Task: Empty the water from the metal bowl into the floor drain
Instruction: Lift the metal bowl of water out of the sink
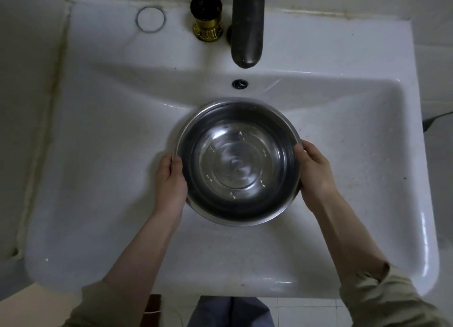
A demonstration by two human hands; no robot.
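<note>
Head view: left hand [171,179] and right hand [315,172] clamp the water-filled metal bowl [237,162] over the sink [110,135].

We see open white basin floor on both sides of the metal bowl [237,163], wide to the left of our left hand [171,182] and to the right of our right hand [315,174], and more bare basin between the bowl and the near rim of the sink [416,204]. Behind the bowl the dark faucet spout [247,32] reaches out over the back of the basin above the overflow hole [240,84], so room to pass there is tighter, and a black-capped bottle with a gold base [207,17] stands on the ledge just left of the spout. The left side is closed by a wall [27,81] touching the sink edge
</note>
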